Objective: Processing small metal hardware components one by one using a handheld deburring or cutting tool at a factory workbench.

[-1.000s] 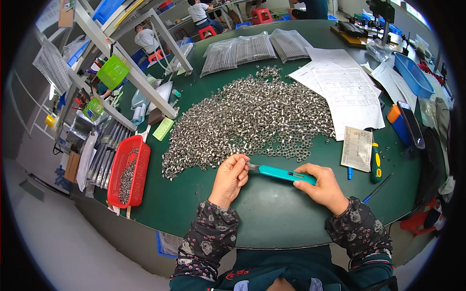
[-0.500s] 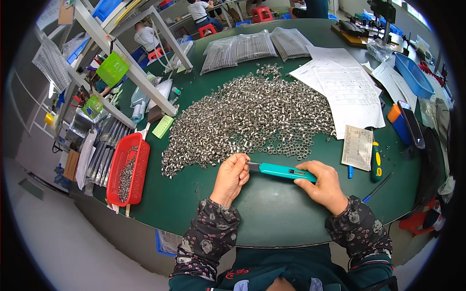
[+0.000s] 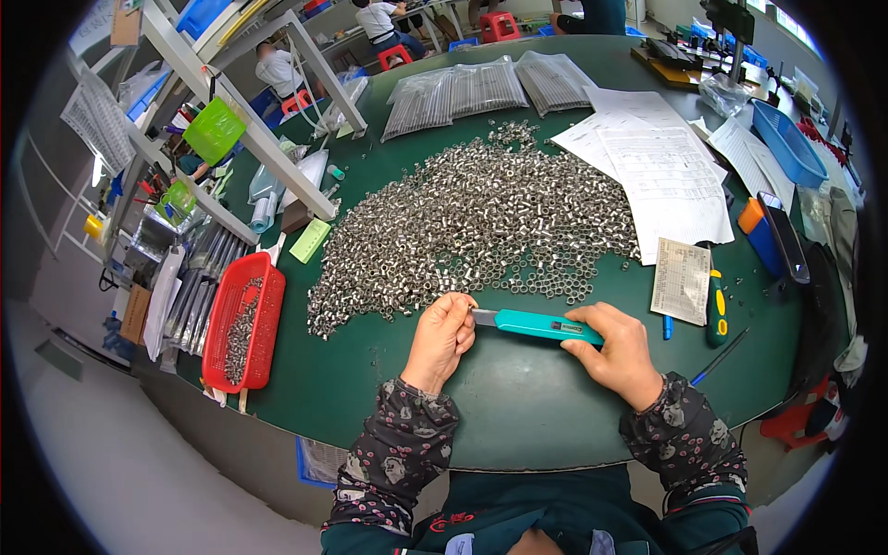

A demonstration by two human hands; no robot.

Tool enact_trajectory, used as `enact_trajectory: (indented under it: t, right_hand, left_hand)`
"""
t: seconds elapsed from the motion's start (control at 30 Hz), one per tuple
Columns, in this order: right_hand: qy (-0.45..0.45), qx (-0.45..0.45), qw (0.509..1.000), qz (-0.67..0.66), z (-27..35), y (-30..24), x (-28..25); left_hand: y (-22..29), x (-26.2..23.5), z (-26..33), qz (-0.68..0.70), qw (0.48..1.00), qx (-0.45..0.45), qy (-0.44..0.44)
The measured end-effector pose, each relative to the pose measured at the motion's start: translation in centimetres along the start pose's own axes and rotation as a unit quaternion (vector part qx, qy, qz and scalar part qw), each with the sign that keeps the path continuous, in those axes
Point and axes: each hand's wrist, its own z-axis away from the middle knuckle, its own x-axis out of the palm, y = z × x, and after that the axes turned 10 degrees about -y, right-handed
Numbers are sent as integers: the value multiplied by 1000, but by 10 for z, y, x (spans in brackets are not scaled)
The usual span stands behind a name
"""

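My right hand (image 3: 618, 354) is wrapped round the teal handle of a utility knife (image 3: 536, 325), which lies almost level over the table. Its grey blade (image 3: 484, 317) points left, and the tip meets the fingers of my left hand (image 3: 442, 340). Thumb and forefinger of that hand are pinched together at the tip; whatever sits between them is too small to make out. Just beyond both hands spreads a wide heap of small silvery metal rings (image 3: 481, 213) on the green table (image 3: 518, 407).
Left of the heap stand a red basket (image 3: 272, 319) with more rings and a light-green block (image 3: 310, 240). Bagged metal rods (image 3: 486, 90) and paper sheets (image 3: 666, 176) lie farther back. At right are a screwdriver (image 3: 717, 310), a pen (image 3: 721, 356) and a phone (image 3: 783, 239).
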Motion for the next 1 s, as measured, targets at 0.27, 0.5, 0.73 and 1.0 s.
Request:
enact_trajectory:
  t: [0.27,0.5,0.73,1.0]
  right_hand:
    - [7,-16,1000,25,0,0,0]
    - [6,-19,999,31,0,-1,-1]
    - [1,-20,999,27,0,-1,-2]
    - [1,-34,999,27,-1,-1,-5]
  left_hand:
    - [0,-1,0,-23,1000,-6,8]
    - [1,0,0,-39,999,-15,17]
    - [2,0,-1,-50,998,-27,19]
    - [11,2,3,-75,996,-47,5]
